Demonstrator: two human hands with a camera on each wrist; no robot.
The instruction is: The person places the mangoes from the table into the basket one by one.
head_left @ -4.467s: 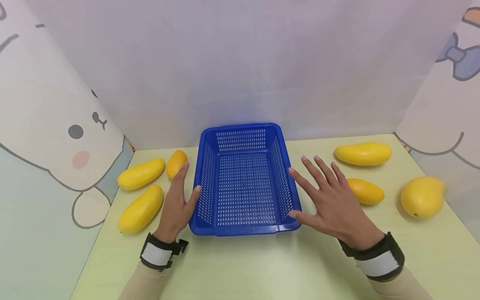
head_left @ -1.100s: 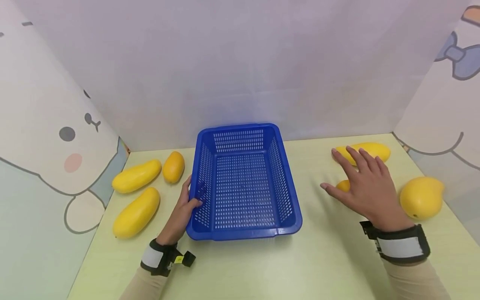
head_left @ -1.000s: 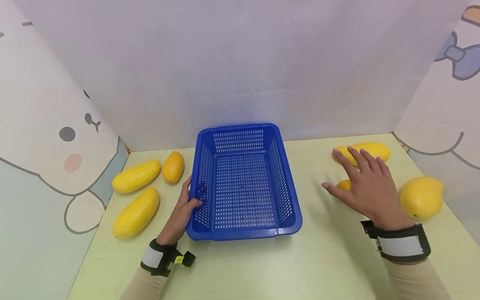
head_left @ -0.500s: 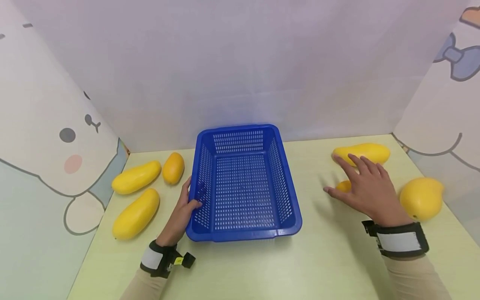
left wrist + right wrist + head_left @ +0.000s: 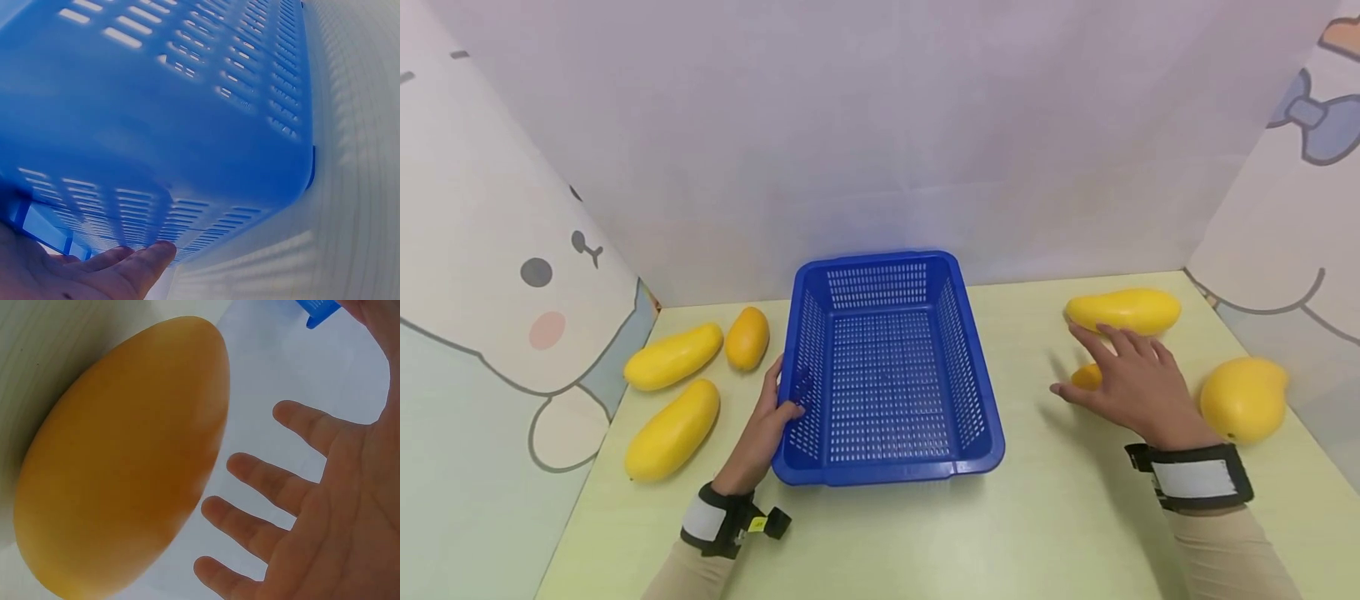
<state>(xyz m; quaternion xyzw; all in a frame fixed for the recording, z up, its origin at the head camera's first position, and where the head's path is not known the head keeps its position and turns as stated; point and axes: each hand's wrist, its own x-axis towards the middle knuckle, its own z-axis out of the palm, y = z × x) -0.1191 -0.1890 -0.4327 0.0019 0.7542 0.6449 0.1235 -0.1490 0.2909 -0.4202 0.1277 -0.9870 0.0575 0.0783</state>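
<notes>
My left hand (image 5: 758,433) grips the left rim of a blue plastic basket (image 5: 887,473), thumb over the inside and fingers against the outer wall. In the left wrist view, fingers (image 5: 147,265) lie along the slotted side of the basket. Over a small orange-yellow mango (image 5: 1087,377) at the right, my right hand (image 5: 1138,385) hovers with fingers spread, hiding most of it in the head view. The right wrist view shows this mango (image 5: 125,462) whole, apart from the fingertips. Behind that hand lies a long yellow mango (image 5: 1126,311).
A plump yellow fruit (image 5: 1243,400) sits at the far right. Left of the basket lie two long yellow mangoes, one behind (image 5: 673,357) and one in front (image 5: 672,431), plus a small orange-yellow mango (image 5: 747,338). A pale wall (image 5: 887,150) rises behind the table (image 5: 910,542).
Since the oldest frame, my left hand has taken hold of the basket's rim and my right hand has moved right, over the small mango. In the last second the right hand has sunk slightly.
</notes>
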